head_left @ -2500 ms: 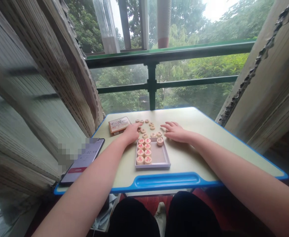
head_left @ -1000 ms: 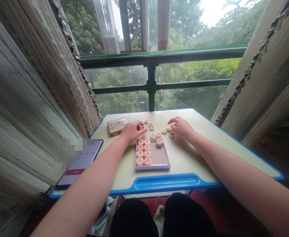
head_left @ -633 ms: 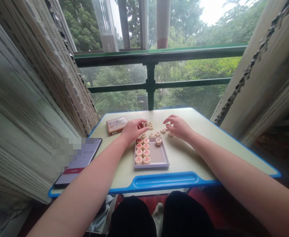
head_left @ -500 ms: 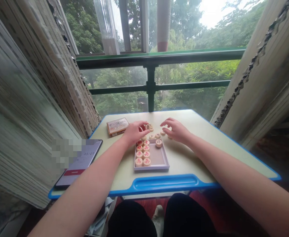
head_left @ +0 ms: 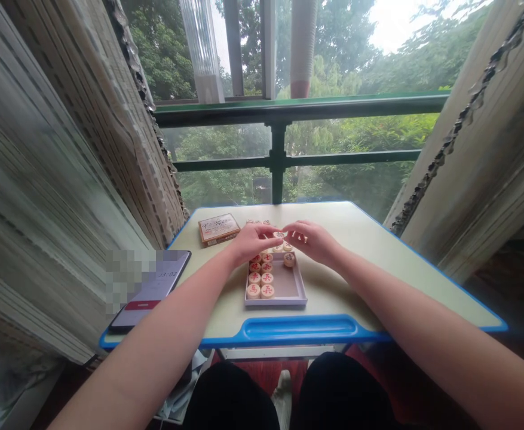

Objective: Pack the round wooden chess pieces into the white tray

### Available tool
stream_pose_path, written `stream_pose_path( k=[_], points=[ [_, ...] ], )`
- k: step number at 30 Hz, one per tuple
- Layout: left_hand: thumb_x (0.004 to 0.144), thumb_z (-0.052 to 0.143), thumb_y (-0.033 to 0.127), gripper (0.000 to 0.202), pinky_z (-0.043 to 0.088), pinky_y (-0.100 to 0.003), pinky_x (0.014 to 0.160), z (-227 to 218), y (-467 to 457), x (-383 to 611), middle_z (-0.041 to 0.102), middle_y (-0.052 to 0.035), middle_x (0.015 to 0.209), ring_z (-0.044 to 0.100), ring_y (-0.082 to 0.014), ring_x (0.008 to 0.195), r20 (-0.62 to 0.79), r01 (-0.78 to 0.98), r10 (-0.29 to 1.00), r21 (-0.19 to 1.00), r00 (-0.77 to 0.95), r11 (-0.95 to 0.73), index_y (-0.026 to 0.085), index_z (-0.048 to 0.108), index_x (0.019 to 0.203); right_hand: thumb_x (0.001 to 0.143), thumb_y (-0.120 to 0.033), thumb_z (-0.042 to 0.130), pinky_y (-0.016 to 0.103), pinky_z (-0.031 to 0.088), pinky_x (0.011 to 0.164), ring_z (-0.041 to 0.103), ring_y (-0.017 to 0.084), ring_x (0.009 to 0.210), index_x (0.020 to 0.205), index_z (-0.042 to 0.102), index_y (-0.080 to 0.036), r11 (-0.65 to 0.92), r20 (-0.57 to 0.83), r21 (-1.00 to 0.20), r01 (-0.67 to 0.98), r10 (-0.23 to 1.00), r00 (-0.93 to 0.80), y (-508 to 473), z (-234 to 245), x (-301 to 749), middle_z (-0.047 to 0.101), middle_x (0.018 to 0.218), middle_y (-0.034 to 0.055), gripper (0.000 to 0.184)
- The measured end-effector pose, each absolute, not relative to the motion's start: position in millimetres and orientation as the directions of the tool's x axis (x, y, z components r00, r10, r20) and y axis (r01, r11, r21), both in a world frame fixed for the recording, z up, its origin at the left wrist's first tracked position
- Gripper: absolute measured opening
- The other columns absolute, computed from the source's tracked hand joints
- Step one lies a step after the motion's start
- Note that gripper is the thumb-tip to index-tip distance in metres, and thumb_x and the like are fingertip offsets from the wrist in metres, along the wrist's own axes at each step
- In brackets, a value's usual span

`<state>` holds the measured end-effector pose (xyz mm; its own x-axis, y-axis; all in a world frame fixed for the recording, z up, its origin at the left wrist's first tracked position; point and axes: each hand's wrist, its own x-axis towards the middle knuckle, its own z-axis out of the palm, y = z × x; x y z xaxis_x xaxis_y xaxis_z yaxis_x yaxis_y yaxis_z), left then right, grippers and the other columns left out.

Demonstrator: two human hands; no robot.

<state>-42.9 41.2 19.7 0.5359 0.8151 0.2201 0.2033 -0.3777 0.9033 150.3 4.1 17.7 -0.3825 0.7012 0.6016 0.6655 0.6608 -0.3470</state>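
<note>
Over the back of the tray, my left hand (head_left: 256, 240) is closed, pinching a round xiangqi piece (head_left: 278, 235) between thumb and fingers. From the right, my right hand (head_left: 312, 240) reaches in with bent, parted fingers, its fingertips beside that piece; whether they touch it I cannot tell. Below both hands lies a shallow pale tray (head_left: 276, 303). Its left side has two columns of red-marked pieces (head_left: 267, 278), and a single dark-marked piece (head_left: 289, 260) sits in its upper right corner. Loose pieces (head_left: 287, 246) lie just behind the tray, partly hidden by my hands.
A flat printed box (head_left: 219, 229) rests at the back left of the blue-edged table (head_left: 405, 280). Near the left edge lies a phone (head_left: 154, 292) showing a timer. Curtains (head_left: 86, 119) hang on both sides, and a green railing (head_left: 297, 108) crosses the window behind.
My left hand has moved slightly right with the piece, and my right hand has come left to meet it. The view has shifted a little.
</note>
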Motion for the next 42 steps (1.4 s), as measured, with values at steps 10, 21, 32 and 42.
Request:
stream_pose_path(
  k=[10, 21, 32, 42],
  points=[
    [0.066, 0.066, 0.048, 0.041, 0.039, -0.022, 0.056, 23.9, 38.1, -42.5, 0.066, -0.0036, 0.071, 0.052, -0.0095, 0.059, 0.175, 0.18, 0.796, 0.925, 0.579, -0.334, 0.014, 0.071, 0.089, 0.083, -0.025, 0.052, 0.023, 0.047, 0.059, 0.055, 0.01, 0.06, 0.094, 0.065, -0.017, 0.721, 0.655, -0.313, 0.619, 0.635, -0.409, 0.2, 18.7, 146.0, 0.065, 0.081, 0.0061, 0.018],
    [0.055, 0.076, 0.04, 0.042, 0.047, -0.029, 0.068, 18.6, 42.0, -40.6, 0.069, -0.0072, 0.075, 0.061, -0.0161, 0.07, 0.208, 0.1, 0.806, 0.945, 0.554, -0.312, 0.011, 0.071, 0.086, 0.078, -0.018, 0.054, 0.021, 0.049, 0.056, 0.059, 0.01, 0.061, 0.093, 0.065, -0.017, 0.716, 0.657, -0.407, 0.567, 0.661, -0.363, -3.9, 22.0, 146.3, 0.064, 0.079, 0.0048, 0.018],
    [0.057, 0.074, 0.04, 0.043, 0.046, -0.029, 0.069, 20.9, 40.4, -41.8, 0.069, -0.0069, 0.078, 0.06, -0.0159, 0.072, 0.158, 0.115, 0.816, 0.958, 0.556, -0.264, 0.012, 0.07, 0.088, 0.077, -0.028, 0.059, 0.022, 0.051, 0.057, 0.059, 0.01, 0.062, 0.088, 0.064, -0.016, 0.695, 0.654, -0.461, 0.552, 0.687, -0.319, -5.6, 25.3, 143.7, 0.064, 0.081, 0.0056, 0.016],
    [0.065, 0.068, 0.042, 0.04, 0.034, -0.021, 0.049, 28.1, 35.9, -43.4, 0.064, -0.0047, 0.067, 0.047, -0.0068, 0.053, 0.118, 0.131, 0.805, 0.963, 0.581, -0.236, 0.012, 0.07, 0.09, 0.076, -0.02, 0.057, 0.022, 0.051, 0.056, 0.059, 0.01, 0.061, 0.089, 0.065, -0.016, 0.732, 0.676, -0.446, 0.515, 0.652, -0.342, -10.8, 29.5, 143.9, 0.066, 0.082, 0.006, 0.015]
  ],
)
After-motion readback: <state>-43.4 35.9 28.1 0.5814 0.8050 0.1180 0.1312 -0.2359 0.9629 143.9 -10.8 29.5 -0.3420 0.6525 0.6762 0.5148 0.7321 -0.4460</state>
